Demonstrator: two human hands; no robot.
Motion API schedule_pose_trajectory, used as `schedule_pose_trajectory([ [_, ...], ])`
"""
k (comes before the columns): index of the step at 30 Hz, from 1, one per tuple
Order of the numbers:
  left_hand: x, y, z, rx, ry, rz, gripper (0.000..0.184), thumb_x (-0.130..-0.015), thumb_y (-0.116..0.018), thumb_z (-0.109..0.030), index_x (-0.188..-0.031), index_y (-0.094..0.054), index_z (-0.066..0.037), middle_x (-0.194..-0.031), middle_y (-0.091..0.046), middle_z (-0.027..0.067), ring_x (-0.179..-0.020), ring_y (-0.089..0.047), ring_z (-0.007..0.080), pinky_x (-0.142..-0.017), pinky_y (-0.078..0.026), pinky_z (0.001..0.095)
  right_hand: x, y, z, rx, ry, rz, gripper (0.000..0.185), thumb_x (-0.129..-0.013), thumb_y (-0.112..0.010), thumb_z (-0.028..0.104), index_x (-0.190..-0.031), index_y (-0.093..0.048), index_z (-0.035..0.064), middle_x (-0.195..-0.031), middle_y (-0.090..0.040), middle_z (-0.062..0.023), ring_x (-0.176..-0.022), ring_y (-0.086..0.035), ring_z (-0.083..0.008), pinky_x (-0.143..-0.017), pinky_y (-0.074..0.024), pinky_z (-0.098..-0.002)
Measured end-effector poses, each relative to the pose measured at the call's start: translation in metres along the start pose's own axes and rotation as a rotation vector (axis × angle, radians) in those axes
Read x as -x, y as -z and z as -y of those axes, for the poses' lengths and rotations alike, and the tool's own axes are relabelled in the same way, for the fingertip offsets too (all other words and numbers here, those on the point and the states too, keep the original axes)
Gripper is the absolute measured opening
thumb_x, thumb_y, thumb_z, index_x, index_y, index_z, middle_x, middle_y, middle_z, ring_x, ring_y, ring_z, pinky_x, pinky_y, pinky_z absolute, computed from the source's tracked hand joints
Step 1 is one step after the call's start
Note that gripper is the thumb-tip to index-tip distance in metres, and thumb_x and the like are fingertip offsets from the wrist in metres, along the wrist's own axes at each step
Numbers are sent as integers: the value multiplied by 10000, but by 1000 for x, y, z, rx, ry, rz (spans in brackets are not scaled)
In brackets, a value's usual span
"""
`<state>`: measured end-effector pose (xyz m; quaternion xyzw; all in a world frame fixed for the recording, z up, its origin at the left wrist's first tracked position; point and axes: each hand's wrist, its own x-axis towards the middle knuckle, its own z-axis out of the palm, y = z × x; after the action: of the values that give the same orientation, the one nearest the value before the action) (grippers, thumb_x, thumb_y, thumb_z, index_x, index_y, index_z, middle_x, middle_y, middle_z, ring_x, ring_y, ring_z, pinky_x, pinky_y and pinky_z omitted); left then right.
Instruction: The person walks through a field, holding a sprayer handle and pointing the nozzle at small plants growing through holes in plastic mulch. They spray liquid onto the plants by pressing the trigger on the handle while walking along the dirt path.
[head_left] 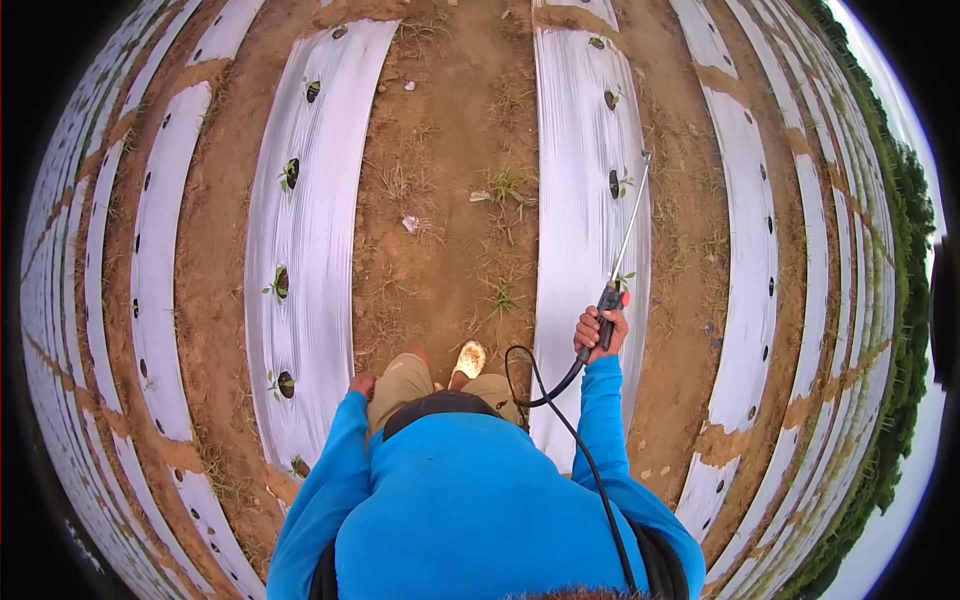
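My right hand (602, 332) is wrapped round the dark handle of a spray wand (629, 235). Its thin metal tube points forward over the right white plastic strip (585, 130), and the small nozzle (646, 154) sits near that strip's outer edge. A red part (625, 299) shows beside the grip. From the handle a black hose (570, 428) loops back over my right side. Close to the tube, a seedling (624, 184) grows from a hole in the plastic. My left hand (362, 386) hangs against my left thigh, its fingers too small and hidden to make out.
Between the strips runs a bare soil path (450, 250) with grass tufts (502, 296) and scraps of litter (410, 223). Another white strip (310, 200) with seedlings in holes lies to my left. A light-coloured shoe (470, 358) shows below me. Trees (915, 220) line the far right.
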<state>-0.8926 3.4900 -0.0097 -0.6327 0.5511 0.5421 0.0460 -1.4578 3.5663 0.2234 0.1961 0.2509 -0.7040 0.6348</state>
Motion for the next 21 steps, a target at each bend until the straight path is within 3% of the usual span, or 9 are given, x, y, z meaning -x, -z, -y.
schedule_pose_trajectory([
  [2, -22, 30, -82, 127, 112, 8, 317, -744, -557, -314, -892, -641, -46, -740, -609, 88, -651, -565, 190, -512, -446, 341, -45, -25, 29, 17, 8, 10, 184, -713, -536, 220, -746, -483, 47, -547, -394, -15, -380, -362, -123, -341, -329, -262],
  [4, -91, 41, -87, 97, 45, -1, 286, -760, -566, -299, -895, -616, -52, -724, -600, 86, -590, -553, 183, -475, -431, 347, -89, -42, 52, 95, 42, 46, 177, -713, -539, 216, -745, -482, 51, -545, -388, -14, -388, -361, -121, -344, -326, -263],
  [6, -161, 49, -113, 825, 455, 113, 226, -794, -556, -261, -899, -577, -62, -701, -588, 77, -524, -532, 170, -429, -416, 341, -136, -64, 72, 136, 59, 31, 169, -710, -543, 210, -741, -479, 57, -545, -390, -13, -391, -363, -120, -344, -325, -262],
  [10, -259, 66, -207, 728, 383, 102, 177, -828, -533, -230, -901, -546, -69, -681, -576, 59, -490, -518, 153, -396, -408, 332, -225, -113, 106, 170, 79, -62, 177, -710, -544, 226, -737, -480, 63, -543, -385, -6, -391, -364, -116, -344, -329, -260],
  [12, -314, 74, -251, 500, 404, 112, 166, -841, -475, -225, -825, -549, -77, -635, -539, 73, -489, -510, 190, -394, -370, 355, -268, -145, 122, 194, 26, -63, 183, -710, -541, 232, -734, -480, 62, -540, -382, -2, -394, -361, -113, -345, -325, -255],
  [15, -395, 104, -344, 352, 435, 231, 157, -835, -499, -222, -872, -568, -86, -671, -571, 65, -511, -526, 183, -416, -390, 360, -316, -209, 148, 161, -15, -105, 184, -698, -546, 226, -729, -476, 59, -537, -383, 2, -391, -365, -111, -343, -330, -247],
  [17, -410, 138, -426, 463, 220, 136, 178, -836, -517, -247, -899, -576, -91, -693, -585, 50, -535, -537, 165, -440, -406, 333, -342, -248, 163, 116, -23, -116, 187, -692, -553, 224, -727, -470, 60, -533, -380, 3, -384, -366, -110, -339, -335, -249],
  [19, -446, 175, -490, 699, 102, 268, 198, -841, -536, -279, -903, -574, -95, -698, -580, 31, -559, -540, 142, -459, -416, 291, -376, -288, 179, 107, -4, -84, 185, -694, -552, 224, -728, -470, 61, -535, -381, 2, -384, -369, -110, -340, -338, -249],
  [21, -473, 209, -561, 695, 16, 230, 220, -869, -510, -291, -914, -569, -84, -710, -572, 24, -543, -520, 120, -450, -406, 267, -419, -314, 199, 128, 27, -45, 180, -702, -549, 223, -731, -470, 64, -540, -384, 1, -394, -383, -111, -344, -345, -252],
])
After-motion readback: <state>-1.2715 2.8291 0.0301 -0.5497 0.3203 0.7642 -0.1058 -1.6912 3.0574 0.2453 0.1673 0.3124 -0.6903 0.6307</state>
